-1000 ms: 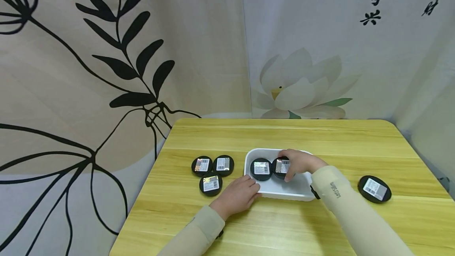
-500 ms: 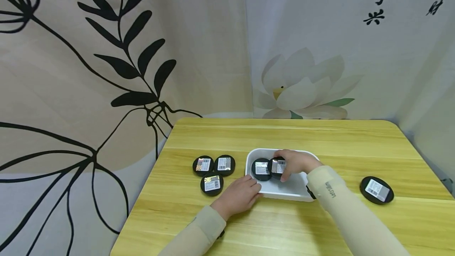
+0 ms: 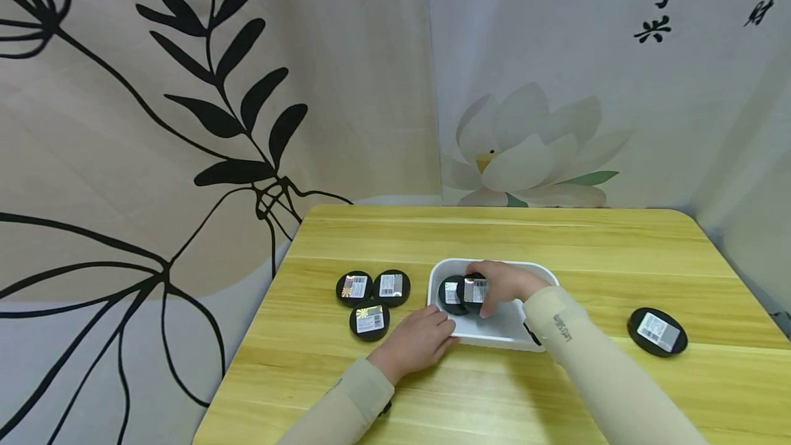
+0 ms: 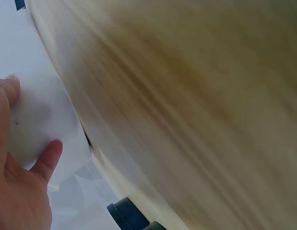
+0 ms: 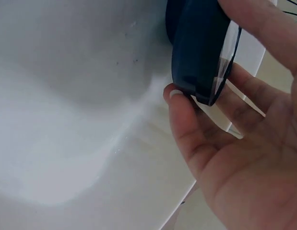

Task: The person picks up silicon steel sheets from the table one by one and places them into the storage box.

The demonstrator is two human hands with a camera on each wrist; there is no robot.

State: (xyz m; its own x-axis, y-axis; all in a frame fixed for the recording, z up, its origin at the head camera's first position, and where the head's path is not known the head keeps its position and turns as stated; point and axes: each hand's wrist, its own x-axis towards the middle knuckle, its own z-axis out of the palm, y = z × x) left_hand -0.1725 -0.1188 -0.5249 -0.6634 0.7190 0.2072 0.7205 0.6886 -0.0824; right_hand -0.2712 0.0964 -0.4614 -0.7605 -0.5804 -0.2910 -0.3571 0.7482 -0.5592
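Observation:
My right hand (image 3: 507, 283) pinches a black round, flat case (image 3: 473, 290) with a barcode label, inside the white tray (image 3: 494, 340). In the right wrist view the fingers and thumb hold the case (image 5: 198, 52) tilted by its edge. It partly covers a second black case (image 3: 450, 295) at the left end of the tray. At the tray's front left corner, my left hand (image 3: 420, 338) holds the rim. The left wrist view has its thumb and a finger against the tray's outer wall (image 4: 38, 110).
Three similar black cases (image 3: 369, 321) sit clustered on the wooden table (image 3: 494, 397), left of the tray. Another black case (image 3: 657, 332) lies apart on the right. A printed curtain (image 3: 346, 74) hangs behind the table.
My right hand has moved left with the pinched case, which now overlaps the other case in the tray. The left hand keeps its place at the tray corner.

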